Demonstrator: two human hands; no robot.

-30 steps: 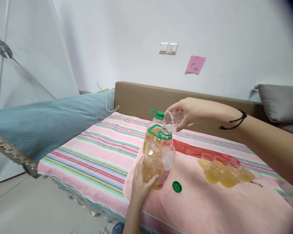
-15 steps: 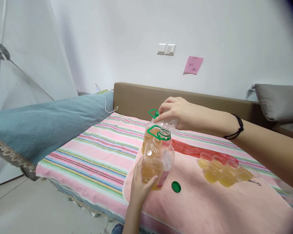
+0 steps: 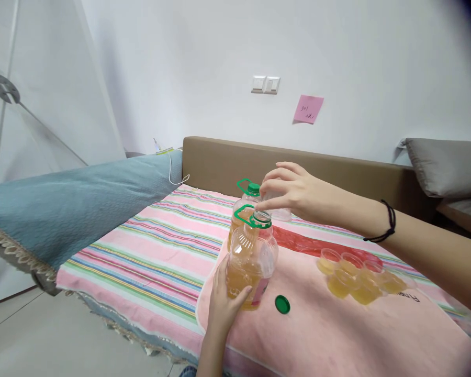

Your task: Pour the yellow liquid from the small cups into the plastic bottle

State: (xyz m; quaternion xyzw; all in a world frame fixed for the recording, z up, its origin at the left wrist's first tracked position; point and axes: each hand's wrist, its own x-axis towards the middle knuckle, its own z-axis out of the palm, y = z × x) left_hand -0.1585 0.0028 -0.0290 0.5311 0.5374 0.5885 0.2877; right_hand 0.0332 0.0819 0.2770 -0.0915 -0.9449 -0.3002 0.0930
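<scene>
My left hand wraps round the lower side of a large clear bottle, which stands upright on a pink mat. Amber liquid fills its lower part; its mouth is uncapped, with a green carry ring round the neck. My right hand, wearing a black cord bracelet, is above and behind that mouth, its fingers bent round a clear plastic cup that they partly hide. Just behind stands a second bottle with a green cap on. A loose green cap lies right of the front bottle.
Several clear cups of yellow liquid stand close together at the right of the mat. A red flat wrapper lies behind them. Striped cloth covers the bed, with a brown headboard at the back and a grey pillow at right.
My right hand has shifted slightly right with the clear cup, and its fingers have straightened somewhat, uncovering the rear bottle's green cap. My left hand stays on the front bottle.
</scene>
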